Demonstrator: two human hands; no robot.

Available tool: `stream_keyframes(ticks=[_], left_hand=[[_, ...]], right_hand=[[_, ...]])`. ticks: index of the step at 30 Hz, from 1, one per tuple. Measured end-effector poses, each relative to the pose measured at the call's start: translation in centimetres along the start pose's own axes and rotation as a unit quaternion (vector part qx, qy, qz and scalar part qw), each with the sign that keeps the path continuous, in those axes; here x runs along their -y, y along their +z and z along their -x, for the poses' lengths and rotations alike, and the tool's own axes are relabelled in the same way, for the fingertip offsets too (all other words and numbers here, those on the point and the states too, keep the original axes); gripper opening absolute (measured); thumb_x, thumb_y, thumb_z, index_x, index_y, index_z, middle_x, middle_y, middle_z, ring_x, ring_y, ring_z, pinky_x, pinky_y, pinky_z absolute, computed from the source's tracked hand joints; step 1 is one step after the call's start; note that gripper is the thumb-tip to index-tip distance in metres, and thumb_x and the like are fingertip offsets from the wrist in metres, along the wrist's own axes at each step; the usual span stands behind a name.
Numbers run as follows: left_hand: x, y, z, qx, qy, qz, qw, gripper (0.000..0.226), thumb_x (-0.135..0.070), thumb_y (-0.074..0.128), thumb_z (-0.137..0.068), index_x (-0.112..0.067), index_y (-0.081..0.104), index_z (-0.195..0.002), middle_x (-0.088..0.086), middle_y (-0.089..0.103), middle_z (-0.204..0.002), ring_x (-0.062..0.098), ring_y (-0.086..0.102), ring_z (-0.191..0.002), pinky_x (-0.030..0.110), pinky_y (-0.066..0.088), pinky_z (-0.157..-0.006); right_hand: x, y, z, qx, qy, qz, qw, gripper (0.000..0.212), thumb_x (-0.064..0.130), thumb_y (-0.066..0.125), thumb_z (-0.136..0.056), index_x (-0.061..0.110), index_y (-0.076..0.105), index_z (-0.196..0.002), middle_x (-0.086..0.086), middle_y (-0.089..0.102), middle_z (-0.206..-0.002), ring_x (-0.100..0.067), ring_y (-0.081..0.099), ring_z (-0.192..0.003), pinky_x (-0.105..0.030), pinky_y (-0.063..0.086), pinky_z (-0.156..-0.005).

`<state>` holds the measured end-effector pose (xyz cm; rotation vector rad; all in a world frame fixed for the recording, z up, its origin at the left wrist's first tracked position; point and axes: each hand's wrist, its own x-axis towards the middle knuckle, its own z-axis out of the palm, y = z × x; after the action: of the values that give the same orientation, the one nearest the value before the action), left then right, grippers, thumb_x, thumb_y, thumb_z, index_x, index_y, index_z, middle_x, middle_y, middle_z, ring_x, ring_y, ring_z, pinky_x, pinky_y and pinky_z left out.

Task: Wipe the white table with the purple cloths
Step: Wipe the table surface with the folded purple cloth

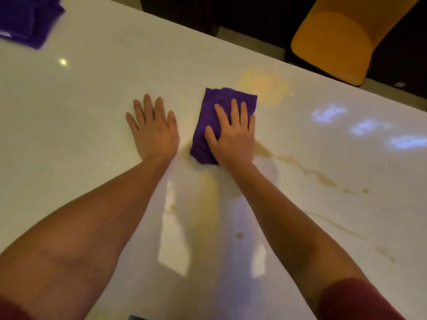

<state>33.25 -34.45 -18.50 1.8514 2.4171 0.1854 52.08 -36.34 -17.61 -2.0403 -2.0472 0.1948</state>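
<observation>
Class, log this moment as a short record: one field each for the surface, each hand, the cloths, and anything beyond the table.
surface: white table, glossy, yellowish streaks right of the arms
left hand: flat on bare table, holds nothing
right hand: pressed flat on folded cloth
spare cloths: purple pile, far left corner
beyond table: yellow chair

The white table lies mostly bare. Left of the left hand the surface is open up to a stack of purple cloths at the far left corner. A narrow bare strip separates that hand from the folded cloth under the right hand. Right of it, only yellowish streaks mark the top. An orange chair stands beyond the far edge.
</observation>
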Motion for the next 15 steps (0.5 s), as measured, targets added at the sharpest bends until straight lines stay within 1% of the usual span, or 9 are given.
stream_keyframes(ticks=[1, 2, 4, 7, 9, 11, 15], left_hand=[[-0.2, 0.0, -0.2, -0.003, 0.000, -0.013, 1.000, 0.061, -0.044, 0.019, -0.108, -0.019, 0.033, -0.162, 0.011, 0.025, -0.171, 0.036, 0.016, -0.159, 0.057, 0.010, -0.129], [-0.4, 0.0, -0.2, -0.003, -0.002, -0.019, 1.000, 0.060, -0.044, 0.020, -0.108, -0.019, 0.031, -0.162, 0.010, 0.024, -0.172, 0.035, 0.015, -0.160, 0.056, 0.009, -0.129], [-1.0, 0.1, -0.2, 0.001, 0.003, -0.023, 1.000, 0.059, -0.043, 0.022, -0.109, -0.020, 0.029, -0.163, 0.009, 0.022, -0.173, 0.035, 0.014, -0.160, 0.055, 0.009, -0.129], [-1.1, 0.1, -0.2, -0.002, 0.009, -0.015, 1.000, 0.058, -0.041, 0.024, -0.109, -0.019, 0.030, -0.162, 0.011, 0.023, -0.172, 0.036, 0.014, -0.160, 0.057, 0.011, -0.129], [-0.8, 0.1, -0.1, -0.004, 0.005, -0.014, 1.000, 0.057, -0.039, 0.024, -0.109, -0.018, 0.030, -0.162, 0.012, 0.023, -0.172, 0.037, 0.015, -0.159, 0.058, 0.012, -0.128], [-0.9, 0.1, -0.2, 0.000, 0.006, -0.017, 1.000, 0.057, -0.038, 0.025, -0.109, -0.017, 0.031, -0.161, 0.013, 0.024, -0.171, 0.038, 0.016, -0.159, 0.059, 0.012, -0.128], [-0.8, 0.1, -0.1, 0.002, 0.007, 0.014, 1.000, 0.061, -0.040, 0.029, -0.105, -0.015, 0.034, -0.160, 0.014, 0.026, -0.171, 0.040, 0.016, -0.159, 0.061, 0.010, -0.127]], right_hand=[[-0.2, 0.1, -1.8, -0.007, 0.013, 0.002, 1.000, 0.065, 0.055, 0.039, -0.103, 0.023, 0.045, -0.160, -0.017, 0.033, -0.170, -0.039, 0.023, -0.160, -0.056, 0.016, -0.130], [-0.3, 0.1, -3.7, 0.002, 0.026, 0.001, 1.000, 0.066, 0.056, 0.036, -0.104, 0.024, 0.042, -0.161, -0.016, 0.029, -0.172, -0.038, 0.019, -0.161, -0.056, 0.013, -0.131], [-0.6, -0.1, -7.1, 0.044, 0.050, -0.008, 0.998, 0.069, 0.059, 0.029, -0.104, 0.026, 0.032, -0.165, -0.012, 0.018, -0.176, -0.036, 0.009, -0.163, -0.055, 0.006, -0.132], [-0.8, -0.7, -9.1, 0.071, 0.061, -0.007, 0.996, 0.069, 0.060, 0.025, -0.106, 0.028, 0.026, -0.167, -0.010, 0.012, -0.177, -0.035, 0.003, -0.164, -0.054, 0.002, -0.132], [-0.6, -1.2, -7.9, 0.069, 0.066, -0.012, 0.995, 0.067, 0.058, 0.028, -0.107, 0.028, 0.026, -0.167, -0.010, 0.013, -0.177, -0.034, 0.003, -0.164, -0.053, 0.002, -0.132], [-0.6, -1.6, -4.8, 0.044, 0.081, -0.004, 0.996, 0.065, 0.055, 0.032, -0.107, 0.026, 0.031, -0.166, -0.011, 0.018, -0.176, -0.034, 0.008, -0.164, -0.053, 0.005, -0.132], [-1.6, -2.4, 5.0, 0.037, 0.130, -0.008, 0.991, 0.066, 0.058, 0.035, -0.104, 0.029, 0.036, -0.163, -0.009, 0.020, -0.176, -0.031, 0.008, -0.164, -0.052, 0.007, -0.132]])
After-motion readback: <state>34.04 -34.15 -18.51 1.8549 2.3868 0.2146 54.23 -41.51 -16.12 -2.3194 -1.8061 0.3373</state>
